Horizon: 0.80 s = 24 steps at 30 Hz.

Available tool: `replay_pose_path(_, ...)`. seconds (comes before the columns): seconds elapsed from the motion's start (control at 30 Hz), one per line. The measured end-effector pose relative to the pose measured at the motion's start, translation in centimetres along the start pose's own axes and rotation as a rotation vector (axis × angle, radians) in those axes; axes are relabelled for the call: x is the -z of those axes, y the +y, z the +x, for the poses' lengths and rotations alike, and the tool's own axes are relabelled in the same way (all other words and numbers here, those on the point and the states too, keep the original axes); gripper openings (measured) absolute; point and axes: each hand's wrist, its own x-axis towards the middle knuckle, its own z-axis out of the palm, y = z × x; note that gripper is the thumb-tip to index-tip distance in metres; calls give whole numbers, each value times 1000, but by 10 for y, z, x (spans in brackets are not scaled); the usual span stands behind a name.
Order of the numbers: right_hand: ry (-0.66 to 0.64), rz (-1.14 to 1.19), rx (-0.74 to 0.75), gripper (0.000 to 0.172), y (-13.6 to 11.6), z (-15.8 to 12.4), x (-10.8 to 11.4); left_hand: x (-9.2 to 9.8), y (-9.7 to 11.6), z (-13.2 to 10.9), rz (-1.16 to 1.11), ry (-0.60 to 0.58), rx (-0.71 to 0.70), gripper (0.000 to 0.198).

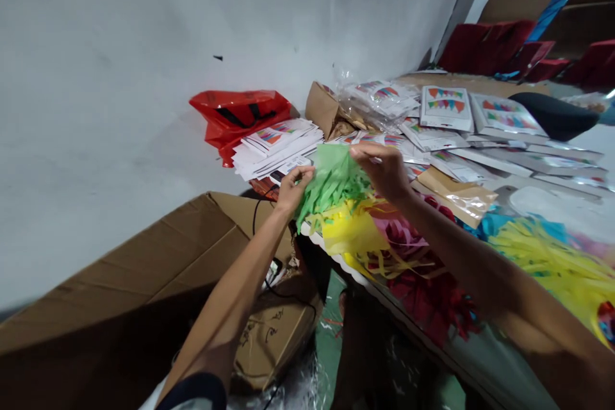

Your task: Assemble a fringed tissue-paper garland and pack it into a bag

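Observation:
A green tissue-paper fringe tassel (335,173) hangs spread above the table's near left edge, its cut strips falling downward. My left hand (295,187) is closed in a pinch at its upper left side. At the upper right corner, my right hand (385,171) pinches the sheet between thumb and fingers. Just under the green fringe lies a yellow fringed sheet (353,234). Pink fringe (403,230) and dark red fringe (430,298) lie beside it, partly beneath my right forearm.
Printed white cards (276,144) are stacked by a red plastic bag (245,112) against the wall. Packed bunting sets (446,109) cover the table's back. More yellow fringe (552,262) lies at right. A large open cardboard box (158,269) stands at left, with a black cable (293,296) nearby.

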Motion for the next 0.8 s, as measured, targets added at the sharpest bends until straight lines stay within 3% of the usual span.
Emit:
replay_pose_path(0.13, 149, 101, -96, 33, -8, -5, 37, -2, -5, 6, -6, -108, 20, 39)
replay_pose_path(0.3, 314, 431, -341, 22, -4, -34, 114, -9, -16, 8, 50, -164, 78, 49)
replay_pose_path(0.37, 293, 414, -454, 23, 3, -48, 141, -12, -20, 9, 107, -156, 100, 53)
replay_pose_path(0.43, 137, 252, -524, 25, 12, -61, 156, -14, -24, 11, 180, -139, 125, 52)
replay_pose_path(0.5, -64, 10, -503, 30, 22, -71, 156, -17, -27, 14, 241, -119, 136, 47)
replay_pose_path(0.57, -197, -198, -405, 35, 29, -72, 143, -21, -28, 16, 250, -117, 134, 41)
replay_pose_path(0.67, -217, -392, -277, 29, 33, -59, 107, -26, -26, 17, 171, -120, 100, 40)
replay_pose_path(0.73, -213, -462, -291, 22, 31, -43, 80, -28, -21, 15, 99, -91, 57, 41)
replay_pose_path(0.8, -259, -507, -298, 26, 26, -28, 54, -30, -15, 13, 32, -66, 28, 37)
